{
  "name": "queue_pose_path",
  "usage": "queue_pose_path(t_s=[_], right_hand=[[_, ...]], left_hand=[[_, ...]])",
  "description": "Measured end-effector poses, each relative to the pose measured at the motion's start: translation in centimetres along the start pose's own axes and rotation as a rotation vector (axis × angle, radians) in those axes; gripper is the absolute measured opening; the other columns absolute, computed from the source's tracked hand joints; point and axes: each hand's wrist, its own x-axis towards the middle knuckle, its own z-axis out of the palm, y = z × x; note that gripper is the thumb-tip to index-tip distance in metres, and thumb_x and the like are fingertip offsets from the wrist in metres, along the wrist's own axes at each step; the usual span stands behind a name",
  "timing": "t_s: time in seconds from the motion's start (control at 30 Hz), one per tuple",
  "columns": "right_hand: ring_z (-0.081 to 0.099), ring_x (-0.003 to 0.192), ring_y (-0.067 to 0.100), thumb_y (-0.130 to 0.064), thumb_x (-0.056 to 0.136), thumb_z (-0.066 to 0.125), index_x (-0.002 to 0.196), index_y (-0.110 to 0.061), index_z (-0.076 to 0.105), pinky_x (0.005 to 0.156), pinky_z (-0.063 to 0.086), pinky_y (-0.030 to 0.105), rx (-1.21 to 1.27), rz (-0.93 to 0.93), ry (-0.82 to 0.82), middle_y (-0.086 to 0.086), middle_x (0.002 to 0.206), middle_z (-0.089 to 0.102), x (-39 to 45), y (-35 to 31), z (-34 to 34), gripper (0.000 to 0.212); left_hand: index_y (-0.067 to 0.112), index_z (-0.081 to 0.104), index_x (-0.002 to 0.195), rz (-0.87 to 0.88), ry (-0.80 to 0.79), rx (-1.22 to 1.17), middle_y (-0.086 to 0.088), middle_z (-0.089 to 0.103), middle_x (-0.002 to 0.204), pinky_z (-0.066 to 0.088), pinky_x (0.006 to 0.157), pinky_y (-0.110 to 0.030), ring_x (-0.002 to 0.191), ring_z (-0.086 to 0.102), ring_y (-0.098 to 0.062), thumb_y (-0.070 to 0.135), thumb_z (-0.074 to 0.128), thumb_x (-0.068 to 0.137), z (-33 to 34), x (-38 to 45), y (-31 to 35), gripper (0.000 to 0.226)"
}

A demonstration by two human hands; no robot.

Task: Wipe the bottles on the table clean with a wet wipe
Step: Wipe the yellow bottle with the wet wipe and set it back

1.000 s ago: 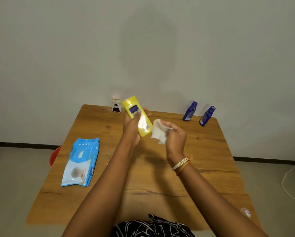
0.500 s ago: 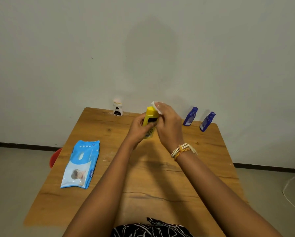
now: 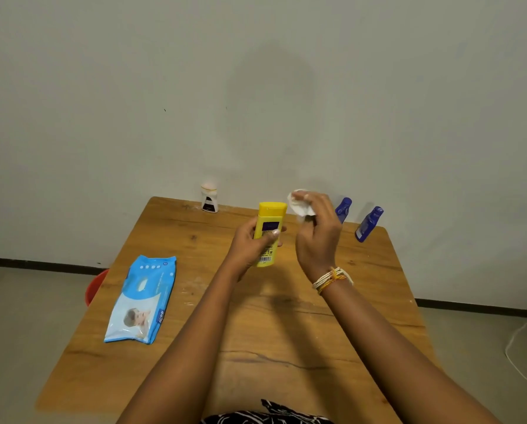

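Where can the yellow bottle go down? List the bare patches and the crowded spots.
Bare wood lies on the table right of the right hand, and at the near left past the wipes pack. The far edge is crowded: white bottle, two blue bottles.

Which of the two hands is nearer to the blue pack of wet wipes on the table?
Left. The left hand holds the yellow bottle, to the right of the pack; the right hand, with the wipe, is farther right.

near surface (image 3: pixel 256 347): lying open between the forearms | left: wipes pack (image 3: pixel 141 301) blocking | far edge: white jar (image 3: pixel 209 198), two blue bottles (image 3: pixel 343 209) (image 3: pixel 368 224) standing, gaps between them staying passable
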Motion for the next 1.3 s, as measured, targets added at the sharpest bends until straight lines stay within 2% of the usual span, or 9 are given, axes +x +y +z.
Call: queue_pose_path(t_s=[0.17,0.3,0.43,0.53,0.67,0.9,1.03,1.17,1.3], right_hand=[[0.047,0.129,0.026,-0.007,0.087,0.041,0.122,-0.001,0.06,0.108,0.038,0.03,-0.254,-0.333,-0.323,0.017,0.132,0.056,-0.6,1.2,0.5,0.041],[0.045,0.132,0.024,-0.009,0.088,0.038,0.127,-0.001,0.057,0.109,0.037,0.03,-0.311,-0.307,-0.356,0.016,0.136,0.052,-1.8,3.1,0.5,0.044],[0.051,0.126,0.021,0.01,0.08,0.041,0.125,-0.003,0.06,0.106,0.042,0.029,-0.186,-0.024,-0.241,0.011,0.132,0.057,-1.6,3.7,-0.1,0.05],[0.059,0.112,0.019,0.013,0.087,0.042,0.118,-0.006,0.064,0.094,0.051,0.028,0.185,0.419,-0.117,0.002,0.118,0.063,-0.2,2.3,0.2,0.042],[0.064,0.089,0.022,0.005,0.095,0.041,0.106,-0.014,0.064,0.074,0.054,0.036,0.602,0.74,-0.231,0.01,0.103,0.067,1.3,0.4,1.4,0.032],[0.063,0.105,0.018,0.008,0.093,0.039,0.128,-0.004,0.055,0.087,0.054,0.029,0.448,0.666,-0.283,0.006,0.117,0.064,-0.9,-0.2,1.8,0.04],[0.065,0.091,0.016,0.007,0.091,0.041,0.111,-0.009,0.068,0.077,0.053,0.028,0.365,0.543,-0.339,0.008,0.103,0.07,-2.0,0.3,1.3,0.037],[0.06,0.105,0.018,0.003,0.093,0.041,0.123,-0.008,0.062,0.086,0.052,0.027,0.226,0.539,-0.082,0.007,0.117,0.066,-0.5,0.6,2.1,0.038],[0.063,0.099,0.01,0.007,0.092,0.038,0.129,-0.011,0.058,0.075,0.055,0.019,0.178,0.4,-0.222,0.008,0.121,0.064,-0.3,-1.2,3.2,0.045]], left_hand=[[0.014,0.063,0.109,-0.005,0.04,0.041,-0.003,0.069,0.095,0.056,0.075,-0.029,0.088,0.067,-0.014,0.004,0.057,0.091,0.1,0.3,0.3,0.021],[0.018,0.062,0.11,-0.03,0.052,0.006,-0.004,0.07,0.099,0.056,0.08,-0.037,0.09,0.068,-0.021,0.007,0.06,0.09,-0.3,0.1,0.0,0.022],[0.015,0.06,0.113,-0.046,0.006,-0.081,-0.006,0.073,0.102,0.058,0.075,-0.037,0.084,0.071,-0.026,0.011,0.063,0.089,-0.5,-0.1,0.5,0.024],[0.011,0.059,0.109,-0.047,-0.015,-0.104,-0.012,0.072,0.092,0.056,0.064,-0.033,0.071,0.07,-0.025,0.016,0.063,0.09,-0.1,-0.1,1.1,0.02],[0.009,0.047,0.111,-0.1,-0.001,-0.102,-0.013,0.059,0.086,0.052,0.051,-0.031,0.062,0.063,-0.019,0.038,0.06,0.09,0.7,0.3,1.6,0.037],[0.017,0.035,0.103,-0.104,0.162,-0.06,-0.01,0.049,0.082,0.041,0.042,-0.027,0.056,0.05,-0.018,0.049,0.047,0.095,-0.2,1.4,1.4,0.035],[0.016,0.043,0.102,-0.125,0.086,-0.129,-0.009,0.046,0.075,0.037,0.04,-0.023,0.053,0.047,-0.018,0.057,0.048,0.09,-1.0,1.2,0.9,0.042],[0.015,0.048,0.11,-0.234,-0.027,-0.33,-0.003,0.05,0.07,0.032,0.041,-0.019,0.049,0.042,-0.012,0.062,0.051,0.085,-1.0,1.0,1.0,0.053],[0.014,0.055,0.102,-0.211,-0.088,-0.382,-0.003,0.056,0.07,0.037,0.04,-0.022,0.05,0.049,-0.014,0.053,0.046,0.094,-0.7,1.3,1.3,0.041]])
